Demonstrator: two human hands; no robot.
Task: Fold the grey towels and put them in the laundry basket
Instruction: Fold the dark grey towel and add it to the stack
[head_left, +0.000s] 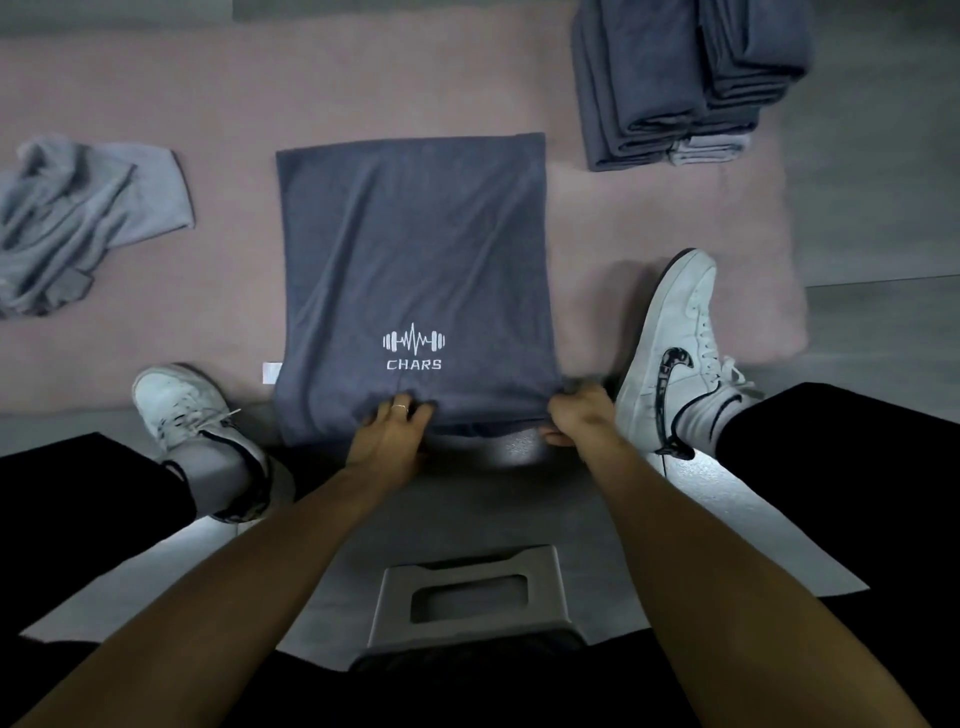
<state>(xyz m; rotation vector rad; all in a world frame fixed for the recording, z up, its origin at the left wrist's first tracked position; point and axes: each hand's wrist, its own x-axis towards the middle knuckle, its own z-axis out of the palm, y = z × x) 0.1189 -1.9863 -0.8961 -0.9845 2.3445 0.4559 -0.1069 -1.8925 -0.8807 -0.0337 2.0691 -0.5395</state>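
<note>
Left hand (395, 431) and right hand (576, 418), both pinching near edge of flat dark grey logo-printed cloth towel (415, 260); folded grey towel stack (685, 78) beyond right hand.

Home floor; pink rug (156, 93)

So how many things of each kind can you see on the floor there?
Dark grey towel spread out, held by the left hand and right hand: 1
Stacks of folded grey towels: 1 (number inside too hard to count)
Crumpled light grey towel heaps: 1
White shoes: 2
Pink rugs: 1
Grey stools: 1
Total: 7
</note>
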